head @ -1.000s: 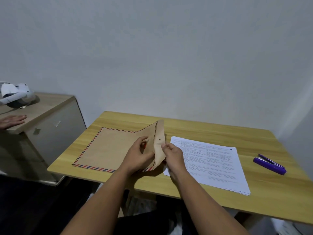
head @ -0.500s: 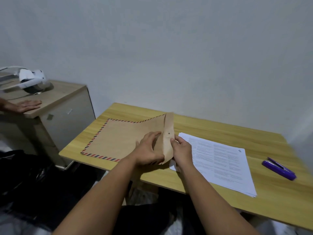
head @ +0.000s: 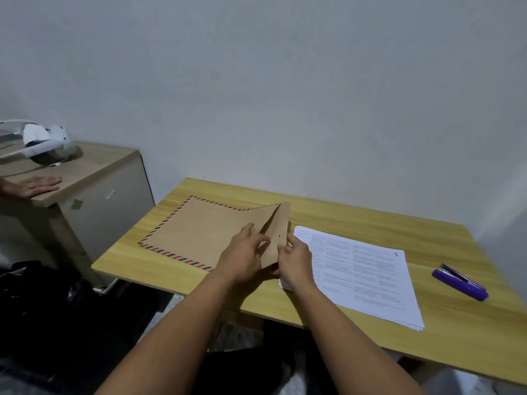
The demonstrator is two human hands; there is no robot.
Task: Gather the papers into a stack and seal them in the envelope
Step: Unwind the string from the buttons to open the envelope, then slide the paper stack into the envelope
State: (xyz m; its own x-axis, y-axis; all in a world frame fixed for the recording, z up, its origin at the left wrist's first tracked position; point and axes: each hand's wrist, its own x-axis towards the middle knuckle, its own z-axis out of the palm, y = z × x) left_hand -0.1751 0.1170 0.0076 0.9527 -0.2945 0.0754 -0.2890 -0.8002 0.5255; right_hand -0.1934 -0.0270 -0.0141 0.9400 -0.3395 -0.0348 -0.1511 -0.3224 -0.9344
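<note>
Head view: left hand [head: 242, 256] and right hand [head: 295, 259] both pinch raised flap of envelope [head: 205, 232], frame centre on table [head: 356, 220]; papers [head: 365, 277] stacked right of it

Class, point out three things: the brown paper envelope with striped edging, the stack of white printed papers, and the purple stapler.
Brown paper envelope [head: 199, 232], head view: bare flat face.
Stack of white printed papers [head: 362, 277], head view: top sheet.
Purple stapler [head: 459, 283], head view: body.
</note>
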